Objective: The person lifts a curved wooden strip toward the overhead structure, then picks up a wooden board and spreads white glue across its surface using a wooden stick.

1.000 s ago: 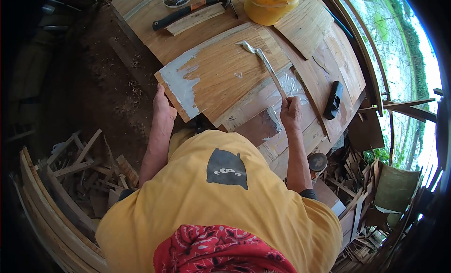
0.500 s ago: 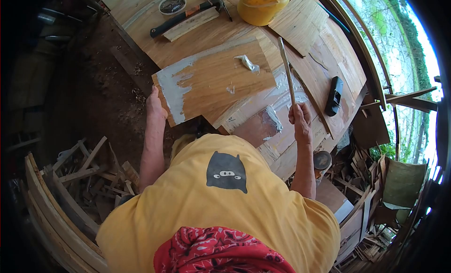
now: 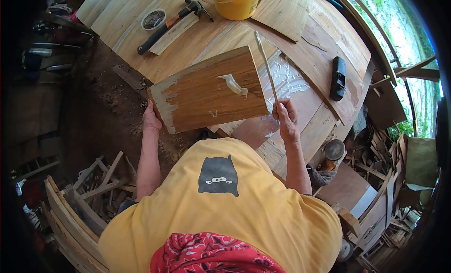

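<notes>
My left hand (image 3: 151, 117) grips the left edge of a wooden board (image 3: 206, 94), tilted above the worktable. Pale paste covers the board's left end, and a white blob of paste (image 3: 233, 85) lies on its right half. My right hand (image 3: 285, 114) is closed around the lower end of a thin stick (image 3: 267, 64), which points up just beyond the board's right edge. More paste is smeared on the panel (image 3: 289, 80) beneath the stick.
A hammer (image 3: 167, 28), a round container of small metal pieces (image 3: 153, 19) and a yellow bucket (image 3: 236, 4) stand across the table (image 3: 174, 68). At right lie a black tool (image 3: 338, 79) and a jar (image 3: 334, 151). Wood scraps (image 3: 101, 179) are piled at lower left.
The stick has left the paste on the board and moved right, leaving a blob behind. The board has been raised and tilted, and the view has shifted.
</notes>
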`<action>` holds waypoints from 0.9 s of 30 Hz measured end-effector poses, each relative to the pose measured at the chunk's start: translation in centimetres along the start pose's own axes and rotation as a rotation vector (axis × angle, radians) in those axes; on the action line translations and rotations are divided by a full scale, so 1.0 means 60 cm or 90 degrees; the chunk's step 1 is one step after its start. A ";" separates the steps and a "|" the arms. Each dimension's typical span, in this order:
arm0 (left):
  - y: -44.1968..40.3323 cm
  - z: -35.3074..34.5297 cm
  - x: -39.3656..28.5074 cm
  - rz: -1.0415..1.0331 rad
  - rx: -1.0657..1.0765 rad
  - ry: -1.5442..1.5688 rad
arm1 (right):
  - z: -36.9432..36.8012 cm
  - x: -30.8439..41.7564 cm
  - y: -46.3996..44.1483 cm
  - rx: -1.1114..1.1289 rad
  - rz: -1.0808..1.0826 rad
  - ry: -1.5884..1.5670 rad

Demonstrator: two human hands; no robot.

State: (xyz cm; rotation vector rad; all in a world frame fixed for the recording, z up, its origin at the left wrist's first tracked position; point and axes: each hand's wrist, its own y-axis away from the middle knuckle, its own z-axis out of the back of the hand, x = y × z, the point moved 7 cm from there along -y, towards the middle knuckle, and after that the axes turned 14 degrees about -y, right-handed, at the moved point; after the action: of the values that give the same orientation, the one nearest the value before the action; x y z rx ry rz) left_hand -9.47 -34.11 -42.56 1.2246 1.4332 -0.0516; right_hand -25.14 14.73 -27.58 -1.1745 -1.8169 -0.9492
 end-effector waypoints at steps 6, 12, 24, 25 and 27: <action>-0.004 -0.024 0.011 0.012 0.084 0.040 | 0.018 -0.015 0.046 -0.014 -0.017 -0.031; -0.005 -0.039 0.006 -0.011 0.127 0.045 | 0.016 -0.039 0.064 0.003 -0.017 -0.019; 0.004 -0.049 0.003 -0.024 0.106 0.015 | 0.030 -0.055 0.152 -0.031 -0.010 0.054; 0.007 -0.053 0.000 -0.028 0.106 0.014 | 0.033 -0.055 0.165 -0.040 -0.013 0.053; 0.011 -0.058 -0.002 -0.036 0.105 0.013 | 0.041 -0.057 0.193 -0.065 -0.037 0.063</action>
State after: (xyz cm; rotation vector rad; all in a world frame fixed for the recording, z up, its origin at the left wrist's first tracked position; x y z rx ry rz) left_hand -11.48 -31.66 -41.02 1.3215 1.5048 -0.2008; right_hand -13.81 19.09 -29.61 -1.1199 -1.7494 -1.1252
